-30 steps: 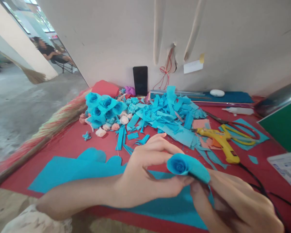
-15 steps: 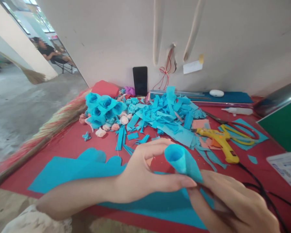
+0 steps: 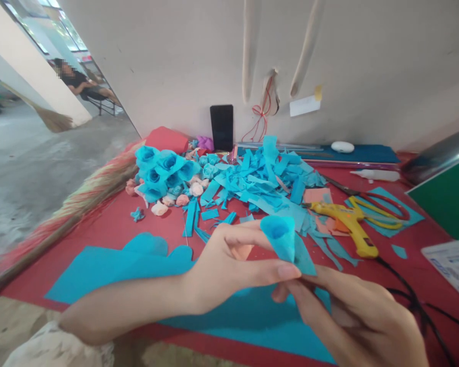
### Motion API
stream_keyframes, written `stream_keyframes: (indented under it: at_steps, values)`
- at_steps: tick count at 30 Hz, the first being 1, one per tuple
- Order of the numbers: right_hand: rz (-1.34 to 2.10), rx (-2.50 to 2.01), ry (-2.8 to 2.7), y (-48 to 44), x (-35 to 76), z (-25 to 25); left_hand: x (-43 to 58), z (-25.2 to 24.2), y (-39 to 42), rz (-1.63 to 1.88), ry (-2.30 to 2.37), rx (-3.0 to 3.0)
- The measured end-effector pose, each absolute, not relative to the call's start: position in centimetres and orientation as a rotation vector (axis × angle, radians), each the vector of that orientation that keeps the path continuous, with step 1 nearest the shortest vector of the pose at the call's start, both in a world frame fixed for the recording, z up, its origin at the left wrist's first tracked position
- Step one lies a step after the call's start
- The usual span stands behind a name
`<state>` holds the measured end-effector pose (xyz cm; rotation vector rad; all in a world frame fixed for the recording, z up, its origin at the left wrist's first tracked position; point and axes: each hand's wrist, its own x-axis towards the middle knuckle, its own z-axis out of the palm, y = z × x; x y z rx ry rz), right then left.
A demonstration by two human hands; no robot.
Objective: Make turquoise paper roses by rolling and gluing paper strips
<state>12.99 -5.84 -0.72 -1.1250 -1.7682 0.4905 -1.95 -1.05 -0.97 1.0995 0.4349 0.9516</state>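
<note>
A blue foam rose (image 3: 285, 239), rolled into a cone, is held upright above the red table (image 3: 110, 224). My left hand (image 3: 233, 265) pinches its side between thumb and fingers. My right hand (image 3: 352, 321) grips its pointed base from below with closed fingers. Under both hands lies a large blue foam sheet (image 3: 110, 265) with a scalloped edge. A yellow glue gun (image 3: 348, 224) rests to the right of the rose.
A heap of blue foam scraps (image 3: 268, 178) fills the table's middle, with finished blue roses (image 3: 160, 171) and small pink ones at its left. Scissors (image 3: 378, 206), a black phone (image 3: 221, 127) against the wall, a broom (image 3: 61, 214) and a green board (image 3: 449, 201) surround them.
The rose has tipped from facing me to standing upright and risen a little. Both hands shifted their grip around it.
</note>
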Motion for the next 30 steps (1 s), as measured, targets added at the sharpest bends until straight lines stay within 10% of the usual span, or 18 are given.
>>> stream_keyframes:
  at_steps: [30]
  values:
    - [0.07,-1.184,-1.924,-5.7,13.1,-2.1,-2.2,-0.4,-0.9,1.043,0.537,1.34]
